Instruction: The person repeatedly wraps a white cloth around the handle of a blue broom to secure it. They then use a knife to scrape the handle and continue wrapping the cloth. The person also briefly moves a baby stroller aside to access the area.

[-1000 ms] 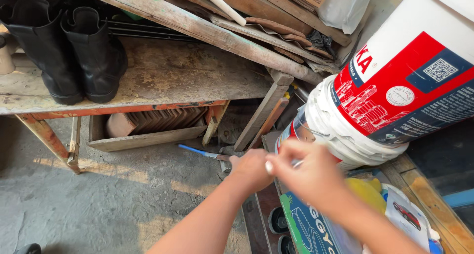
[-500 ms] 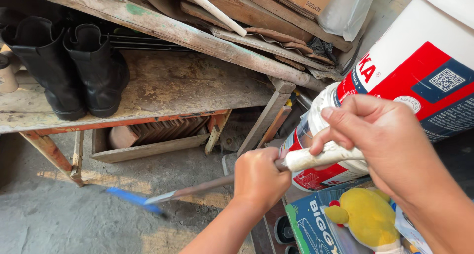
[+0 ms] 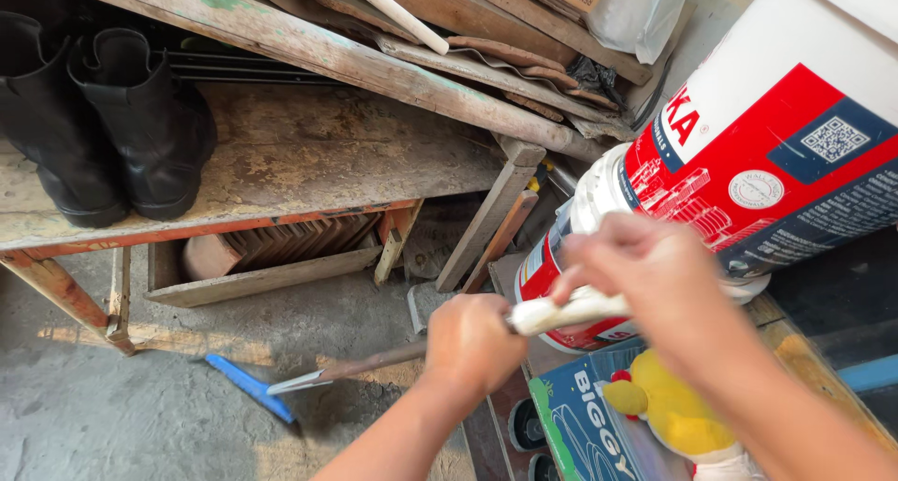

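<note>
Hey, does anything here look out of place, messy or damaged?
Yes. The big red-and-white bucket lies tipped on its side beside the hands. Worn planks are heaped crookedly over the bench, whose top is stained and peeling. A blue strip lies loose on the floor.

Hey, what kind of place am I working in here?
Probably a cluttered workshop or storage shed: rough weathered wooden planks piled over a worn wooden bench, black rubber boots on it, large white-and-red plastic buckets, bare concrete floor.

Far left, rough weathered wooden bench (image 3: 281, 163), matt black boots (image 3: 140, 125); right, glossy plastic bucket (image 3: 748, 163); near, possibly metal blade (image 3: 299, 381).
</note>
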